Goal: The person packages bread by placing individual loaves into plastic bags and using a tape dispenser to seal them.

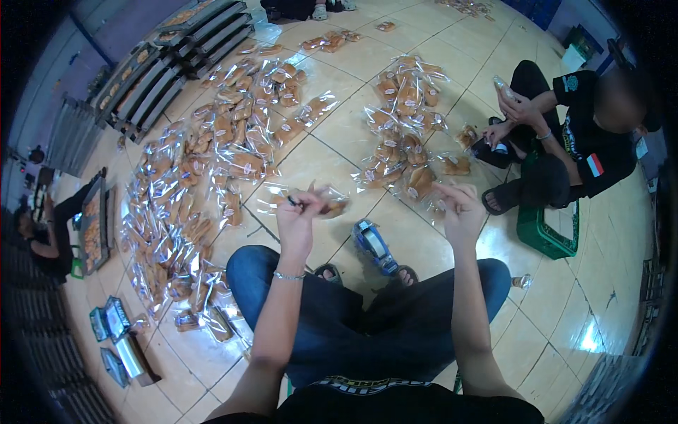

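My left hand (301,214) is raised in front of my left knee, fingers bent, with a dark band on one finger. Just beyond it is a bread in a clear plastic bag (336,204); I cannot tell whether the fingers grip it or it lies on the floor behind them. My right hand (462,209) has its fingers bent inward, near a bagged bread (421,183) at the close end of the right-hand pile. Whether it holds a piece of the clear plastic cannot be made out. A blue tape dispenser (376,246) with a clear roll stands between my feet.
A large heap of bagged breads (196,175) spreads to the left. A seated co-worker (582,127) handles a small item at right, above a green crate (548,228). Stacked baking trays (159,79) stand at far left, and another person (45,238) sits near a bread tray (95,225).
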The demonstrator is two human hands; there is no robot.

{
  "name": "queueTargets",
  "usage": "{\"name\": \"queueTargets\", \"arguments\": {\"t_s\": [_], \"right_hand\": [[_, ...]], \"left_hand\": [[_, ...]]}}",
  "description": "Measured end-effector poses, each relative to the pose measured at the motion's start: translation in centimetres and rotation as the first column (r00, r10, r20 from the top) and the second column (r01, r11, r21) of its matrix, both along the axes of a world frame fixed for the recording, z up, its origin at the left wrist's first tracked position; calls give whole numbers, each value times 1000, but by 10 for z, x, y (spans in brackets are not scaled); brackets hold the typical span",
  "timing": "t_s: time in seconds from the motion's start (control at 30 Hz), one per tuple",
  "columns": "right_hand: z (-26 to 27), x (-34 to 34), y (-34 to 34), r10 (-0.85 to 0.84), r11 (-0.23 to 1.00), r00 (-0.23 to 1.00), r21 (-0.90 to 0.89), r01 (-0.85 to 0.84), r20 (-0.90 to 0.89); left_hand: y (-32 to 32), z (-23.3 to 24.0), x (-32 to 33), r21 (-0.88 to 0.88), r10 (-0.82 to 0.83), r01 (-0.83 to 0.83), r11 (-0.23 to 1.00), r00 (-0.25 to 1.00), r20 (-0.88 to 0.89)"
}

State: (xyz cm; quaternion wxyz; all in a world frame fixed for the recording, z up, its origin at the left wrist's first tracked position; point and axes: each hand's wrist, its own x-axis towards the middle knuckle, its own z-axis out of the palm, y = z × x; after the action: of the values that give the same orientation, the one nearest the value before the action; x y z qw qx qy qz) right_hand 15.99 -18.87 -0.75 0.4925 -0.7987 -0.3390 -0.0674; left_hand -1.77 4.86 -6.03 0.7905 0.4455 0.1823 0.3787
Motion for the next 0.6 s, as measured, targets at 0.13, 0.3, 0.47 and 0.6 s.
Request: {"name": "queueTargets", "arguments": {"t_s": [0.13, 0.3, 0.47, 0.6], "right_hand": [[20, -36, 32, 220, 954, 973, 223, -200, -69], [-20, -60, 45, 433, 898, 741, 314, -307, -514], [-34, -57, 47, 362, 917, 774, 349, -194, -519], [-20, -57, 46, 296, 953, 896, 168, -252, -330]], "left_hand": [[-25, 15, 3, 185, -76, 127, 975, 962, -261], [-51, 23, 11, 135, -178, 210, 968, 959, -221], [-52, 20, 14, 156, -185, 220, 963, 960, -213], [-50, 23, 11, 146, -163, 198, 969, 961, -223]]}}
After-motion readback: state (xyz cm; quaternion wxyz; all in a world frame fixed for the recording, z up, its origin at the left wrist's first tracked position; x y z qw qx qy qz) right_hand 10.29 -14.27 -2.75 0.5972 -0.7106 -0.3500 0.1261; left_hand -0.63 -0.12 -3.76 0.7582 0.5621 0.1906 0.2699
